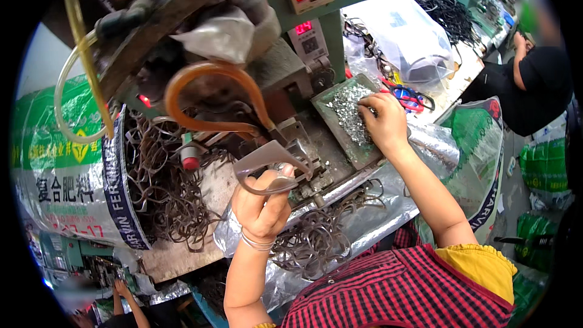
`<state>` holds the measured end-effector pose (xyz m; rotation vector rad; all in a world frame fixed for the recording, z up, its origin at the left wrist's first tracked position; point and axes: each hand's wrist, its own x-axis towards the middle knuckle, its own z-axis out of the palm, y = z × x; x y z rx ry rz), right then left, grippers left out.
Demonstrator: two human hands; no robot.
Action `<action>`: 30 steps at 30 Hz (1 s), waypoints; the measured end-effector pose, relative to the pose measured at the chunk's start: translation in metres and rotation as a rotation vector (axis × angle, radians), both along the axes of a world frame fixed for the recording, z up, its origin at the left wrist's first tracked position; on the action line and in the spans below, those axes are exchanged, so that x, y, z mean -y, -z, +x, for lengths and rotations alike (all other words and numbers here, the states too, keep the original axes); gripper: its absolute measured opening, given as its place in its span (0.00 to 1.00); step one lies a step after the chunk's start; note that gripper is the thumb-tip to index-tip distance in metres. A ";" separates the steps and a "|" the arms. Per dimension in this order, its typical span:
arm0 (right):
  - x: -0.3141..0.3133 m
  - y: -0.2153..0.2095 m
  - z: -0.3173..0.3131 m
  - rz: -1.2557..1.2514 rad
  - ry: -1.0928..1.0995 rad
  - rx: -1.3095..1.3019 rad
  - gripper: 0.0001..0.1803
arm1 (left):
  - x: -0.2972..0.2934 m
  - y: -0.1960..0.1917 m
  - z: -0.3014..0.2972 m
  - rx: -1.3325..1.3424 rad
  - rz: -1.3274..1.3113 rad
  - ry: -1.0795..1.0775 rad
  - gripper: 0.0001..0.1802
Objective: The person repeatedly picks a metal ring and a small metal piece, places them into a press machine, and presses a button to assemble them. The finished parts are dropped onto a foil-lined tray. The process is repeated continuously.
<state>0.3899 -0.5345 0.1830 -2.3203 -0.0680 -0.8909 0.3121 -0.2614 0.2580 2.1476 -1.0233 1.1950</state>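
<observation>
While fingers (368, 107) probe (glittery) metal bits (347, 109).

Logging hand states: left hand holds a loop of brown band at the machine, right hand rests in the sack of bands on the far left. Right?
Not quite. In the head view the right hand is in the tray of small silvery metal pieces, not the sack. The left hand does hold the brown band loop at the machine.

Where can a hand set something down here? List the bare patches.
Bare: the grey board between the loop pile and the left hand; the foil sheet right of the right hand. Crowded: the tray of metal bits.
</observation>
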 end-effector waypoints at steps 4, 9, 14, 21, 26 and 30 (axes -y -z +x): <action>-0.004 -0.007 -0.008 -0.020 -0.060 0.159 0.03 | 0.001 0.002 -0.003 0.005 -0.020 -0.034 0.20; -0.028 0.037 -0.048 0.170 0.078 0.438 0.08 | 0.007 -0.001 -0.002 0.004 -0.071 -0.021 0.15; -0.021 -0.003 -0.050 0.330 -0.035 0.226 0.05 | -0.006 0.012 -0.012 -0.042 -0.142 0.006 0.15; 0.001 0.002 -0.039 0.122 -0.089 0.139 0.09 | 0.007 0.004 -0.007 0.038 -0.125 -0.011 0.28; -0.018 -0.025 -0.060 0.073 -0.113 0.149 0.20 | -0.005 0.008 -0.014 -0.073 -0.133 -0.023 0.21; -0.054 -0.080 -0.086 0.073 -0.509 0.133 0.26 | -0.005 0.003 -0.026 -0.096 -0.168 -0.126 0.19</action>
